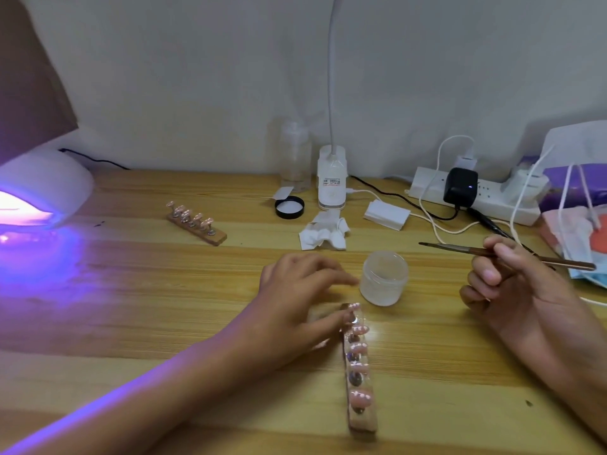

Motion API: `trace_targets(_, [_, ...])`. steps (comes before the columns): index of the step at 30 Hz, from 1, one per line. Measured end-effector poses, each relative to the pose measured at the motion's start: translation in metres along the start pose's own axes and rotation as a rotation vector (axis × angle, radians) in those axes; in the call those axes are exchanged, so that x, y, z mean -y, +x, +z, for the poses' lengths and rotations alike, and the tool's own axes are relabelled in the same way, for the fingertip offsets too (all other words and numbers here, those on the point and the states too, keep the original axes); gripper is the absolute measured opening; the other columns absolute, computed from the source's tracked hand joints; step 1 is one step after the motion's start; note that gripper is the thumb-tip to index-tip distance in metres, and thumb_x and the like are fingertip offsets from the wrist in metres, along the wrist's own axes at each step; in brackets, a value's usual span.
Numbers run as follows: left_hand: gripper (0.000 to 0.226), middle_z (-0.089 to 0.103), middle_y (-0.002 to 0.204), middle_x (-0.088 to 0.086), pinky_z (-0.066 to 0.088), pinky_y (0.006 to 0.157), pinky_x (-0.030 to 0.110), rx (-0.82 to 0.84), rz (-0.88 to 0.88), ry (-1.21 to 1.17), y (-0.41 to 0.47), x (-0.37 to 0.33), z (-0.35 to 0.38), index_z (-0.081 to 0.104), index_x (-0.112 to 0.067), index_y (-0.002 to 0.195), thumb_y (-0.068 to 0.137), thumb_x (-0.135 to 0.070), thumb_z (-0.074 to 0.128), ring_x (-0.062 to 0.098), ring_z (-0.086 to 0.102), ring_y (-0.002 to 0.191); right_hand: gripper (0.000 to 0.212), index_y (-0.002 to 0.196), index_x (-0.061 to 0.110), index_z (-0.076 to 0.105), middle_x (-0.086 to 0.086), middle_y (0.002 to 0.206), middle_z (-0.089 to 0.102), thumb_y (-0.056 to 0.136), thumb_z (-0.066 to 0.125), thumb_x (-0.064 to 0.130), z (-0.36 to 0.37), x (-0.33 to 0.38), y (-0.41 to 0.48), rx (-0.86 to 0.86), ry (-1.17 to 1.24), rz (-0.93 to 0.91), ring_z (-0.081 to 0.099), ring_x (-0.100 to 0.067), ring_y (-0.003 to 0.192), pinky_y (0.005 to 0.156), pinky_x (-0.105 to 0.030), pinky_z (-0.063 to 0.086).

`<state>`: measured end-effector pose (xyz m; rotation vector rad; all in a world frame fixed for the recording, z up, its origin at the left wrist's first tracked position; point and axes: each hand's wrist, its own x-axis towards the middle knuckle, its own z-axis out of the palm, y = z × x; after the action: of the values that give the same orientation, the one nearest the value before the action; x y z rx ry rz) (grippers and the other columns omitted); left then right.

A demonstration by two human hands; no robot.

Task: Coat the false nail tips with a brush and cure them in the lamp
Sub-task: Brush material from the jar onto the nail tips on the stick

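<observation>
Right hand (512,284) holds brush (460,250); lamp-base label (331,182) too blurred to read.

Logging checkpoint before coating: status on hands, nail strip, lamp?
Left hand open, thumb on nail strip far end. Right hand holds brush, off the strip. Lamp lit, far left. Open jar beside strip, not blocking.

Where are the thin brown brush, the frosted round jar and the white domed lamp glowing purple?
thin brown brush (460,249): head view, bare shaft.
frosted round jar (383,280): head view, side wall.
white domed lamp (49,182): head view, top shell.
</observation>
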<state>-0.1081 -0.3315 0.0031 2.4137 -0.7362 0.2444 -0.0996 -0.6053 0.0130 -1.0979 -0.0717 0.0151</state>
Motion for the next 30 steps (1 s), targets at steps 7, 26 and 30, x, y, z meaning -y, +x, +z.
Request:
trace_targets(7, [0.04,0.056,0.136,-0.001,0.034,0.101,0.048,-0.097,0.395,0.512,-0.009,0.003,-0.007,0.066,-0.026,0.124,0.086,-0.017,0.064,0.024,0.05,0.121,0.013,0.084,0.023,0.065,0.003,0.061,0.047,0.086,0.053,0.025,-0.001,-0.001,0.0,0.02,-0.006,0.024,0.044,-0.009,0.052,0.051,-0.019,0.044])
trace_targets(26, [0.043,0.049,0.143,-0.007,0.036,0.104,0.04,-0.21,0.643,0.498,-0.016,0.003,-0.002,0.06,-0.028,0.131,0.099,-0.008,0.041,0.015,0.048,0.119,0.013,0.083,0.023,0.065,0.003,0.061,0.048,0.086,0.052,0.024,-0.002,-0.002,-0.001,0.007,-0.03,0.048,0.045,-0.01,0.055,0.053,-0.019,0.045])
trace_targets(30, [0.049,0.043,0.148,-0.009,0.038,0.104,0.035,-0.201,0.755,0.521,-0.017,0.002,-0.001,0.053,-0.034,0.136,0.094,-0.01,0.055,0.011,0.048,0.121,0.013,0.082,0.023,0.064,0.003,0.061,0.048,0.086,0.052,0.024,-0.002,-0.002,0.0,-0.003,-0.02,0.048,0.045,-0.01,0.054,0.053,-0.019,0.045])
